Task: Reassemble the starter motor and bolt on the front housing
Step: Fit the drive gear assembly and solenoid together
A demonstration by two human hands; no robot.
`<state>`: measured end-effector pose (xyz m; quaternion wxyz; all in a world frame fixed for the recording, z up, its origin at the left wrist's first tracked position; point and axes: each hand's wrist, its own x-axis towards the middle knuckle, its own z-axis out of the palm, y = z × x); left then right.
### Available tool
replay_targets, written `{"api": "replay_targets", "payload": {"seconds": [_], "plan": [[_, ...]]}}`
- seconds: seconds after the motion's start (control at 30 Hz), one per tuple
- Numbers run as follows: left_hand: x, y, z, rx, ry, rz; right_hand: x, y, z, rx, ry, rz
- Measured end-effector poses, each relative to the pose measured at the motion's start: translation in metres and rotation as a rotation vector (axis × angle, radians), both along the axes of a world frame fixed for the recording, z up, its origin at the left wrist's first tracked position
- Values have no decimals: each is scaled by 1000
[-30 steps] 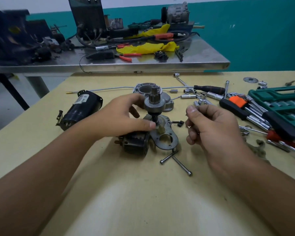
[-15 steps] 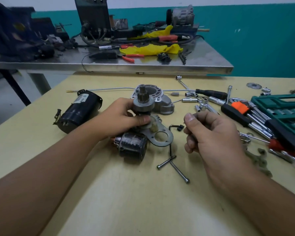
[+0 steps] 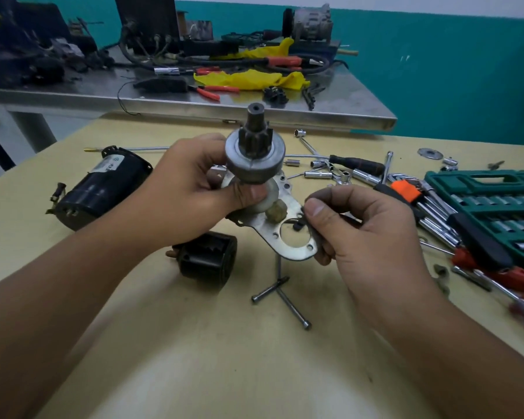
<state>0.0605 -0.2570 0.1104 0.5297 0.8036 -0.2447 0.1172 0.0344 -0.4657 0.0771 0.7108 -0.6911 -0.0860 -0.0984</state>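
Observation:
My left hand (image 3: 188,195) grips the starter drive (image 3: 254,158), a grey clutch drum with a dark pinion gear pointing up, lifted above the table. Under it hangs a flat metal plate (image 3: 288,237) with a round hole, and my right hand (image 3: 363,231) pinches the plate's right edge together with a small dark part. A black cylindrical piece (image 3: 208,261) lies on the table just below my left hand. The black motor body (image 3: 100,189) lies on its side at the left. The front housing is hidden behind my hands.
Two long bolts (image 3: 282,294) lie crossed on the yellow table (image 3: 194,343) in front of me. Sockets, screwdrivers and a green socket case (image 3: 496,207) crowd the right side. A steel bench (image 3: 194,95) with cables, yellow cloth and pliers stands behind.
My left hand has lifted the drive and plate up off the black cylindrical piece. My right hand has moved in and taken hold of the plate's edge.

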Motion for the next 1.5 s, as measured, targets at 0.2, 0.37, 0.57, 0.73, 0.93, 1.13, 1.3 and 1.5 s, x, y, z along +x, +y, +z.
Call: {"api": "replay_targets", "payload": {"seconds": [0.2, 0.37, 0.57, 0.73, 0.93, 1.13, 1.3, 1.5], "plan": [[0, -4, -1, -26, 112, 58, 3, -6, 5, -145, 34, 42], [-3, -7, 0, -8, 130, 15, 4, -9, 15, -120, 204, 147], [-6, -13, -1, -9, 102, 1, 0, -5, 23, 114, 449, 252], [-3, -10, -5, -76, 113, 16, -1, -8, 29, 256, 499, 298], [1, -9, -8, -130, 102, 48, -1, -8, 28, 310, 573, 314], [-1, -9, -4, -181, 115, 27, -3, -4, 26, 372, 656, 410], [-1, -6, -2, -177, 121, 46, -3, 2, 24, 350, 629, 421], [-9, -15, 1, -101, 50, 48, -6, 4, 23, 307, 606, 379]]}}
